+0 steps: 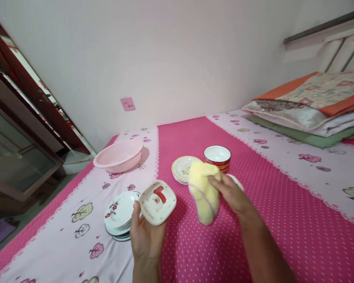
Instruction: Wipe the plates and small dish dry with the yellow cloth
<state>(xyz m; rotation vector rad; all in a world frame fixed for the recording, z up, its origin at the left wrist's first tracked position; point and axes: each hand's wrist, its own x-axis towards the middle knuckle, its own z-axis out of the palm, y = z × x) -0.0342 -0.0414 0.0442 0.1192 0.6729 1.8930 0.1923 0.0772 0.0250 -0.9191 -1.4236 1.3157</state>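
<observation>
My left hand (146, 236) holds a small square white dish (157, 202) with a red bear print, gripped from below with the thumb along its left edge. My right hand (231, 192) is closed on a yellow cloth (204, 191) that hangs down just to the right of the dish, not touching it. Both hands are above the pink dotted bed cover (253, 236).
A stack of white flowered plates (118, 214) lies left of my left hand. Behind the cloth lie a stack of cream plates (181, 168) and stacked red-rimmed bowls (217, 157). A pink basin (118, 155) sits at the back left. Folded bedding (312, 110) is at the far right.
</observation>
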